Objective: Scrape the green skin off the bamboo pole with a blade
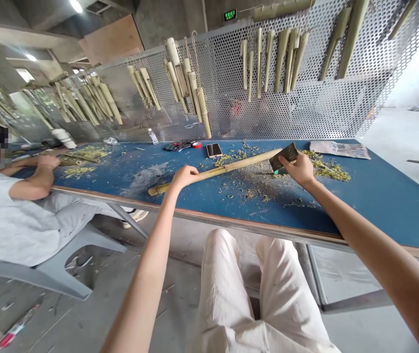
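Note:
My left hand (184,177) is wrapped round a long bamboo pole (241,163) near its left end. The pole lies slantwise above the blue table (386,201), its far end rising to the right. In my right hand (301,169) is a folded dark sheet (286,155), which looks like sandpaper, held at the pole's right end. Whether the sheet wraps that end or only rests on it, I cannot tell. A small green thing (276,172) shows just under the sheet. Pale shavings (257,192) are scattered beneath the pole.
A phone (214,150), a small bottle (152,136) and a red tape roll (196,144) sit toward the back. Newspaper (340,149) lies at the right. Bamboo pieces (282,59) hang on the perforated metal screen (227,93). At the left, another person (14,211) works seated.

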The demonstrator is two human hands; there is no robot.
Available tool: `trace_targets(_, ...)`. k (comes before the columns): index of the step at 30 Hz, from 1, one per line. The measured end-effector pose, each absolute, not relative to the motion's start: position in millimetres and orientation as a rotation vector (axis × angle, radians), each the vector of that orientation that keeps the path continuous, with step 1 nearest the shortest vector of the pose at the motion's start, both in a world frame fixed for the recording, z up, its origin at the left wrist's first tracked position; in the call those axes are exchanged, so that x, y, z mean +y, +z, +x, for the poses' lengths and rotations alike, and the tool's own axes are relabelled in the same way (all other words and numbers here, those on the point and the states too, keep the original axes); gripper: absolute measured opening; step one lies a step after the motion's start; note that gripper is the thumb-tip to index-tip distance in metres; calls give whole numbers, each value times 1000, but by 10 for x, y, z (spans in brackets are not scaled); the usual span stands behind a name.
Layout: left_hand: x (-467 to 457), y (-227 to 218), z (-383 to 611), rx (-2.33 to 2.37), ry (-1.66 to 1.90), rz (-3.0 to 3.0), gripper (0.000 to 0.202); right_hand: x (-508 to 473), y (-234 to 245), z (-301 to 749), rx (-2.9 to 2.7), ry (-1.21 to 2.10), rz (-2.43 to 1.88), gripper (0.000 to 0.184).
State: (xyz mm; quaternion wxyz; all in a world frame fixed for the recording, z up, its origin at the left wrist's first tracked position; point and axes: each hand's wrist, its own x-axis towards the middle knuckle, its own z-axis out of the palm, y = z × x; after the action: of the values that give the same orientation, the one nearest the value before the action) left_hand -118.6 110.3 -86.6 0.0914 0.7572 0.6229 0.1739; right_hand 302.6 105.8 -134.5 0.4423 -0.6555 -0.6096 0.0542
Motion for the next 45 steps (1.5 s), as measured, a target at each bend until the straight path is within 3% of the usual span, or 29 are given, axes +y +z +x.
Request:
trace_targets(8, 762, -901, -1218, 2093, 293, 2564, 28, 1033, -1337, 3000, -1544, 187, -1636, 60)
trace_targets(17, 624, -682, -985, 2129, -47, 2590, 41, 1016, -1283, 2992, -1484, 76, -1639, 60)
trace_targets(27, 441, -599, -687, 1929, 217, 2712, 43, 853, -1087, 3003, -1331, -219, -1434, 48)
trace_targets(34, 774, -642, -342, 1621, 357, 2572, 53, 724, -951, 2923, -1784, -404, -1110, 30)
trace_targets(38, 1020, -712, -327, 1470, 309, 2481, 58, 744, -1018, 2787, -1996, -482, -1037, 33)
trace_targets(45, 1139, -957, -382, 1323, 337, 2561, 48, 872, -1251, 2671, -2167, -459, -1053, 35)
